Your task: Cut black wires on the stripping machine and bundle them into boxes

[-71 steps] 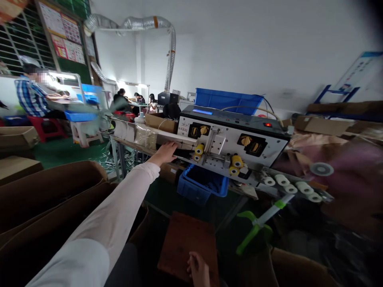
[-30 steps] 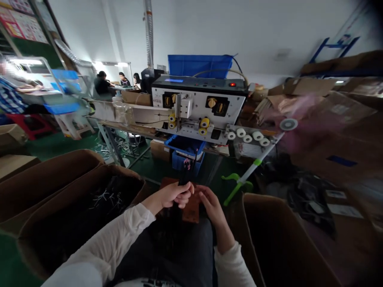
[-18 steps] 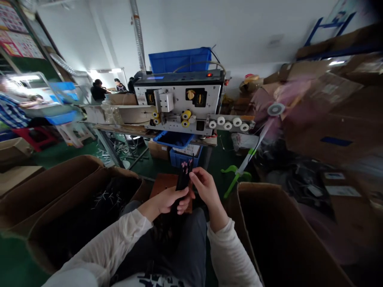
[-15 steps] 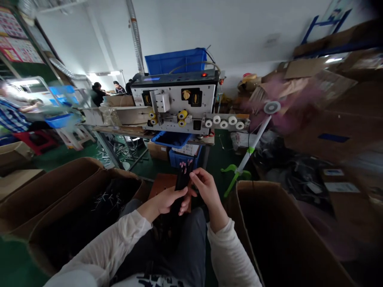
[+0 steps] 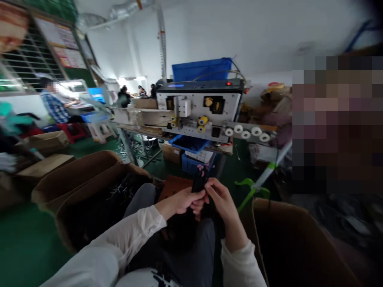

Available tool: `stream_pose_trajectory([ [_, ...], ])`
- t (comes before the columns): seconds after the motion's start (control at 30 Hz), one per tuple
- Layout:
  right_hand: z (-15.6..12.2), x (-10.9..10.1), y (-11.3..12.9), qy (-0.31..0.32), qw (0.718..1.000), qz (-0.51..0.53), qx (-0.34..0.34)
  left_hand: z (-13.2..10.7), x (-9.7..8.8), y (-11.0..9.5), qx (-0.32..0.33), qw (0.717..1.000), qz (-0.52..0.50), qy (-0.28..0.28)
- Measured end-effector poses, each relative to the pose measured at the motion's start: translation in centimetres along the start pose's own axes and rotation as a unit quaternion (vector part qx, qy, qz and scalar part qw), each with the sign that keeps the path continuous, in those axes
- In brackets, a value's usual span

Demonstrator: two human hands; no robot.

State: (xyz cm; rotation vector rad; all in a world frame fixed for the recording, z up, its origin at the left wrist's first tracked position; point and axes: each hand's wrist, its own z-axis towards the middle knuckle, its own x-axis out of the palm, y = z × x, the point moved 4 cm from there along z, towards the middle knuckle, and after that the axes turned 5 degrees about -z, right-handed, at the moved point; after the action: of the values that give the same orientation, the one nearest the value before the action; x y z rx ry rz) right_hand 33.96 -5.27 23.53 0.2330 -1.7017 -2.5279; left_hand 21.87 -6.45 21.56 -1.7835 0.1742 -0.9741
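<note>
My left hand point(image 5: 187, 199) is closed around a bundle of black wires point(image 5: 199, 180) held upright above my lap, their pinkish stripped ends pointing up. My right hand point(image 5: 222, 198) is beside it on the right, fingers curled against the same bundle. Both hands hover over my dark trousers, just ahead of a brown board point(image 5: 174, 186) on the floor. Straight ahead stands a white wire-cutting machine point(image 5: 200, 108) with yellow rollers and white guide wheels.
An open cardboard box point(image 5: 89, 187) with cut wires inside sits at my left, another cardboard box point(image 5: 296, 243) at my right. Blue bins point(image 5: 188, 144) sit under the machine's table. A green-and-white stand point(image 5: 257, 185) leans at the right. Other people work at tables at the far left.
My left hand came back from the machine's table with the wire bundle, and my right hand rose to meet it. Since half a second ago the view swung left; the hands keep their grip.
</note>
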Motion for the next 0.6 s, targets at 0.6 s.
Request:
stream_pose_trajectory([
  [0.6,1.5,10.2,-14.6,-0.141,0.927,-0.279,0.206,-1.0,-2.9,-19.6,0.269,0.943,0.171,-0.097],
])
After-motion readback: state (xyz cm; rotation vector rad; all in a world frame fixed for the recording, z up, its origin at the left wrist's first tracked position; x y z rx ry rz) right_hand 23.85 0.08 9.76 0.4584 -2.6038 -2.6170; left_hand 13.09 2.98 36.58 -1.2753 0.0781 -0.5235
